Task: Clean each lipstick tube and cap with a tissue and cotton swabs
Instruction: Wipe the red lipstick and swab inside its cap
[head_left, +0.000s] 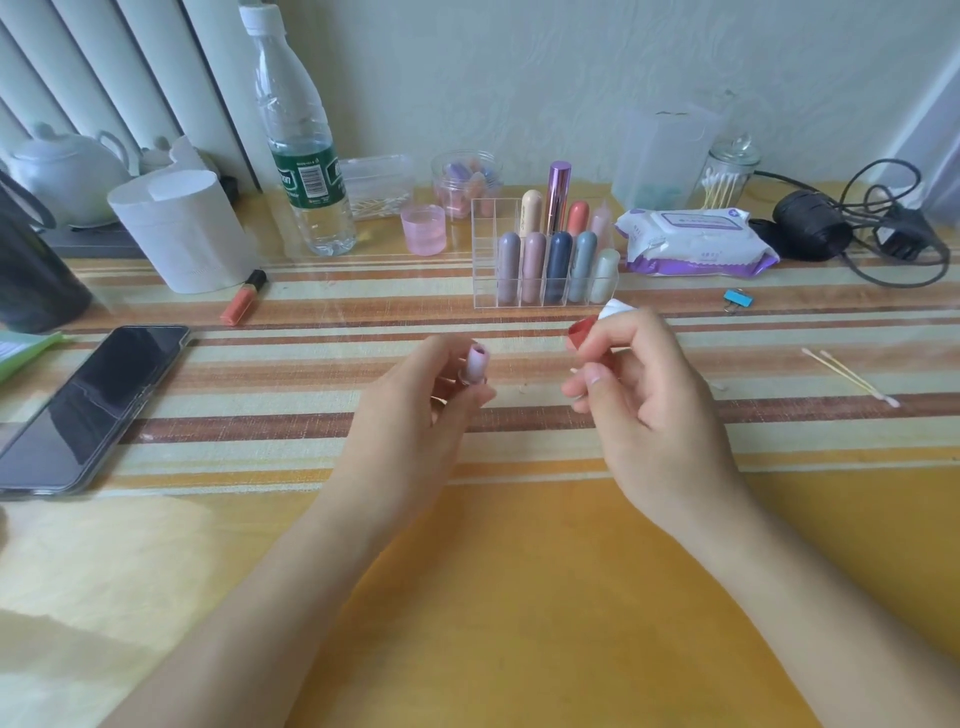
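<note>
- On the table (519, 597), at 12 o'clock from both hands, a clear rack (543, 260) holds capped lipsticks.
- Right hand (644, 395), at 3 o'clock from the left, has fingers clamped on a red cap (581, 333) and a tissue (615, 306).
- Left hand (421, 400) pinches an uncapped pink tube (477, 364) upright.
- Two swabs (849, 376) lie at 3 o'clock.

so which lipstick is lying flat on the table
The orange lip gloss tube with the black cap, beside the tissue roll; the others stand upright in the clear organizer.
</note>
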